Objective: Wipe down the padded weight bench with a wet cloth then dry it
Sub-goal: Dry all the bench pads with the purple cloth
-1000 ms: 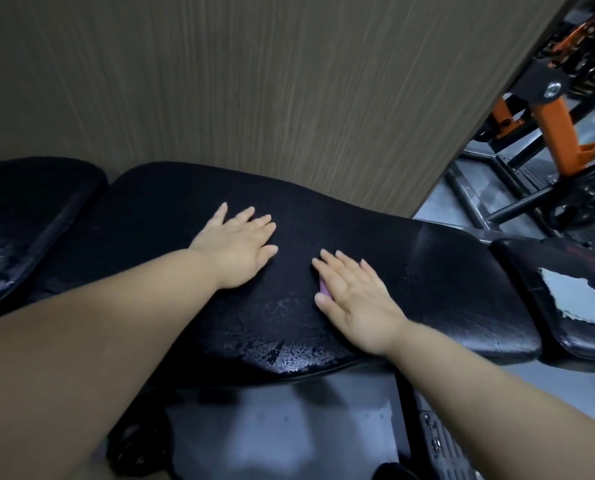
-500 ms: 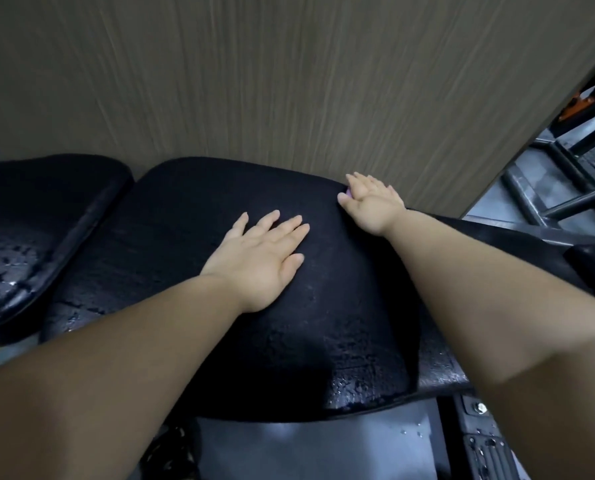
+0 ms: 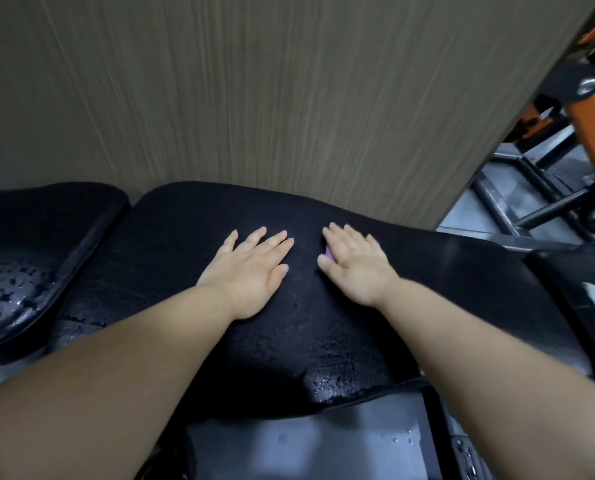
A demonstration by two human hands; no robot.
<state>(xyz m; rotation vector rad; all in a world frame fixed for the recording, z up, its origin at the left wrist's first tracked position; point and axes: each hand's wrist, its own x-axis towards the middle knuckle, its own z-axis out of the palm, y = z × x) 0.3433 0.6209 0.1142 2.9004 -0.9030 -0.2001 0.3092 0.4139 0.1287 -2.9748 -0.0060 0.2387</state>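
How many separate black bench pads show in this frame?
3: the centre pad under the left hand and right hand; the left pad, wet and cracked; the right pad, cut off by the frame edge. Others may lie outside the view.

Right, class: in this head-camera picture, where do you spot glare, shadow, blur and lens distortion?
Head view: dim, the black bench pad almost featureless; glare glints off wet patches at its near edge; forearms lie in shadow while the left hand and right hand are brighter; the wall grain looks blur-streaked; wide-angle distortion bows the pad's outline.
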